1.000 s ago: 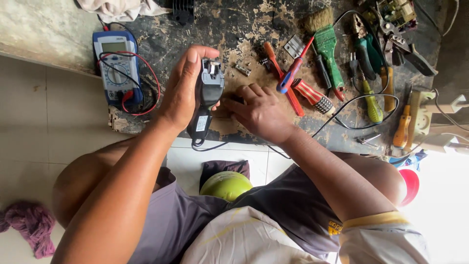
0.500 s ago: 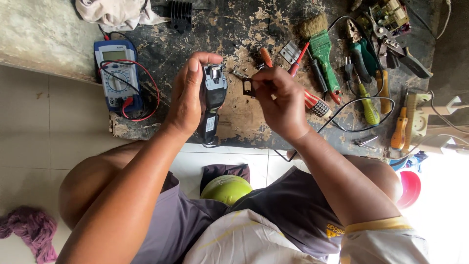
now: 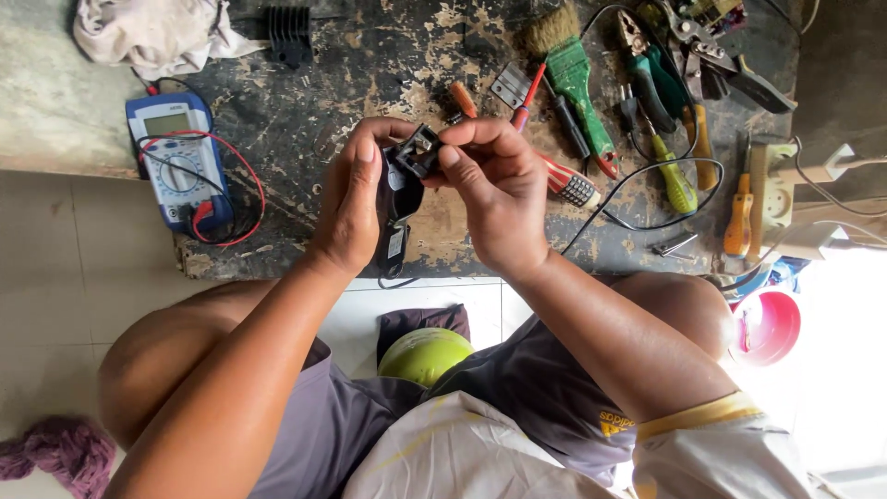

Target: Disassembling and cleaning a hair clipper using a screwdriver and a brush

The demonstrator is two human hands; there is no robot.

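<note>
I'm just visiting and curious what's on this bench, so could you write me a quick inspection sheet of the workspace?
Surface: dark, worn workbench with flaking paint.
Job's things: black handheld device held upright over the bench; small black part at its top.
Clutter: blue multimeter, green brush, screwdrivers, pliers, white rag, black comb piece.
Fingers: left hand wraps the device; right hand pinches the small part.
Cables: red and black meter leads; black cord looping across the bench.
Surroundings: pale tiled floor, pink bowl, purple cloth, green round object.
</note>
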